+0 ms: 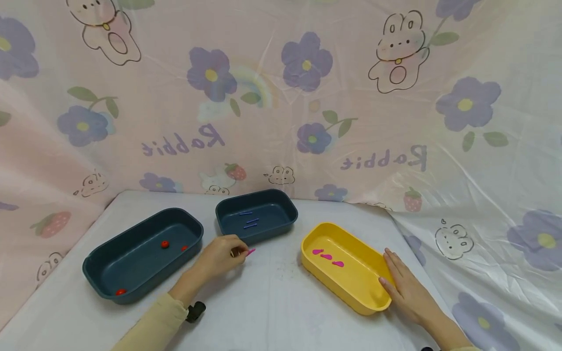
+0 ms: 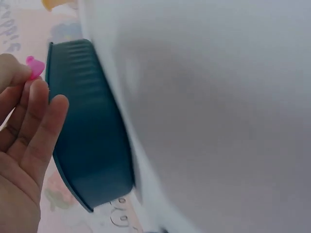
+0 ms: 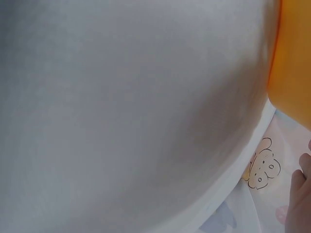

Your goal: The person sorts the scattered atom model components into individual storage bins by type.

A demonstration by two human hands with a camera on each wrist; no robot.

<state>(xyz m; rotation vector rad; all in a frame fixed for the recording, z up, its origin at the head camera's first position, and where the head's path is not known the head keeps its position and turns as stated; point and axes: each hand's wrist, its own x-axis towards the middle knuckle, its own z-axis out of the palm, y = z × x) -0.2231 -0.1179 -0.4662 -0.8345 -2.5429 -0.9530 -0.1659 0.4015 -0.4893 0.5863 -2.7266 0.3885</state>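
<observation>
My left hand (image 1: 222,256) pinches a small pink piece (image 2: 35,67) between thumb and index finger, in front of the small dark blue tray (image 1: 256,234). Only the pink tip shows past the fingers in the head view. On the right, my right hand (image 1: 408,290) rests with extended fingers against the outer side of the yellow tray (image 1: 347,287). Several pink drop-shaped pieces (image 1: 326,256) lie inside that tray. In the right wrist view, only part of the right hand (image 3: 301,194) shows at the edge, beside the yellow wall.
Thin blue sticks (image 1: 252,221) lie in the small dark blue tray. A longer dark teal tray (image 1: 140,287) at the left holds red round pieces (image 1: 165,243). White cloth (image 1: 272,302) covers the table, and a patterned curtain (image 1: 263,122) hangs behind it.
</observation>
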